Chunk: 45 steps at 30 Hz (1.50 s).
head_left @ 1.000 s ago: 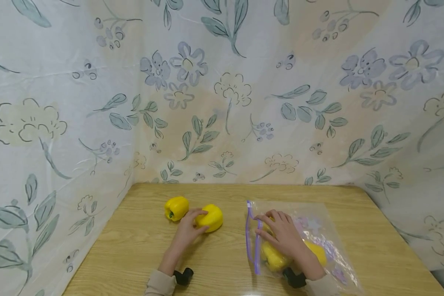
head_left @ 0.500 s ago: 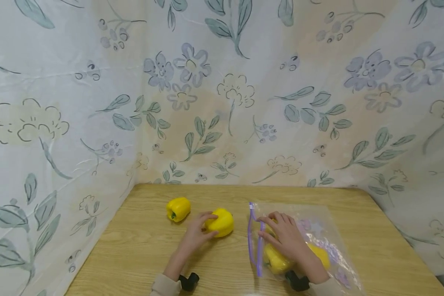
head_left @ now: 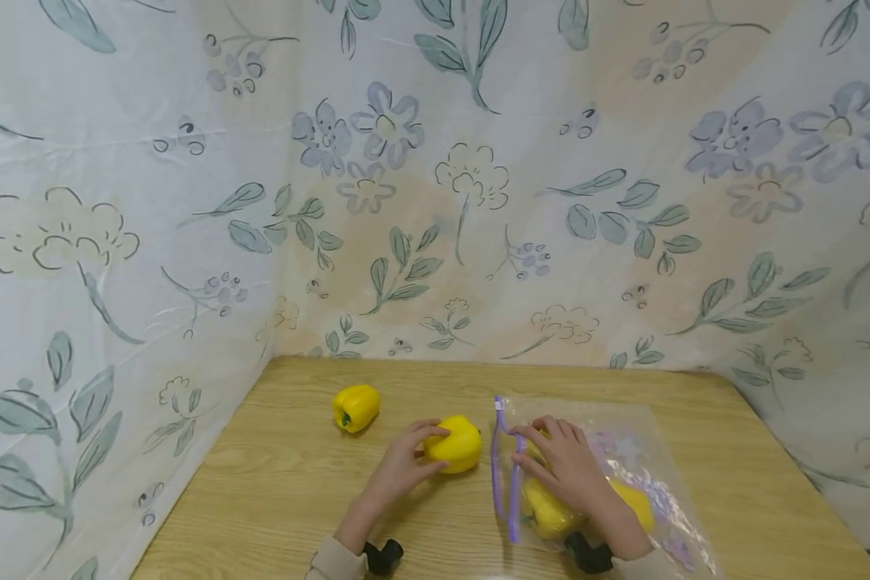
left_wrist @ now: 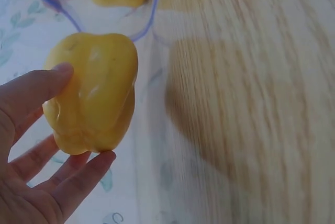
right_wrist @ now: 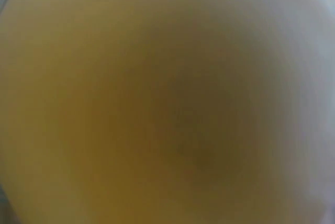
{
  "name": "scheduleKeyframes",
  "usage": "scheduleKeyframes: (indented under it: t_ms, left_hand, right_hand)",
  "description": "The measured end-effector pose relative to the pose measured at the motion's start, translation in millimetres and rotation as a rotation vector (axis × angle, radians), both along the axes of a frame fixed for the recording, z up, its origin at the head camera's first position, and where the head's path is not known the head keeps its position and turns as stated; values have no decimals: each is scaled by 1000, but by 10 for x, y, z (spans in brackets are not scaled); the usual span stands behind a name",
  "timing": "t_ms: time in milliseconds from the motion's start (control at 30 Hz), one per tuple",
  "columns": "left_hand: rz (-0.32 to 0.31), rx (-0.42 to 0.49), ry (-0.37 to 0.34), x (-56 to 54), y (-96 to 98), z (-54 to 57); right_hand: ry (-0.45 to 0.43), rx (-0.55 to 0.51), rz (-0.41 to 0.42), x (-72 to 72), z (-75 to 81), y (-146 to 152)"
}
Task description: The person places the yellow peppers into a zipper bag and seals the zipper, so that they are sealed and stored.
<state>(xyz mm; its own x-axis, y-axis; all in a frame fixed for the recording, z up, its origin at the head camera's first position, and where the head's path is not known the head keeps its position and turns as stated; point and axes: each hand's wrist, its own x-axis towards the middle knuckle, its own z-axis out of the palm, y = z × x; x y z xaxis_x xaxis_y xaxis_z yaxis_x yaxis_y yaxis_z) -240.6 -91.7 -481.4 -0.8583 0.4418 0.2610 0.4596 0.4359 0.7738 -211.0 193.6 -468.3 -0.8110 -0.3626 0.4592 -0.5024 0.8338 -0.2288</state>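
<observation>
My left hand grips a yellow bell pepper between thumb and fingertips, to the left of a clear zip bag. In the left wrist view this pepper hangs over the table, with the bag's purple-edged mouth beyond it. My right hand lies over the bag and pinches the upper edge of its mouth, which gapes leftward. Inside the bag are yellow peppers, partly hidden by that hand. A blurred yellow surface fills the right wrist view.
Another yellow bell pepper with a green stem lies at the table's back left. The wooden table meets a floral cloth at the back and sides. A black wrist mount sits at each wrist.
My left hand has carried its pepper rightward, away from the other pepper and closer to the bag's mouth. The right hand keeps its place on the bag; the view has shifted slightly.
</observation>
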Motion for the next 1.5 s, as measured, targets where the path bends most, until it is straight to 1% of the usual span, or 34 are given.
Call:
scheduleKeyframes:
  t_ms: [267,600,767,900,1000,1100,1233,1433,1500]
  left_hand:
    - [-34,3,-2,49,92,18]
    - [-87,14,17,91,201,4]
    - [-90,-11,32,110,254,3]
    - [-105,-5,18,126,297,-3]
    - [-115,0,26,140,322,-29]
    - [-124,-4,42,119,381,-49]
    - [-123,0,30,133,424,-87]
    - [-122,12,51,127,490,-96]
    - [-114,20,43,121,509,-101]
  right_hand:
    - [-13,1,-8,9,-8,4]
    - [-11,6,-11,-1,-4,6]
    - [-1,7,-12,-2,-5,9]
    - [8,-3,-7,-4,-17,12]
    - [5,-3,-3,-8,-39,8]
    - [0,4,-8,-20,-21,35]
    - [0,-3,2,-16,-26,38]
    - [7,-9,10,-2,-22,29]
    - [3,-8,9,4,-27,25]
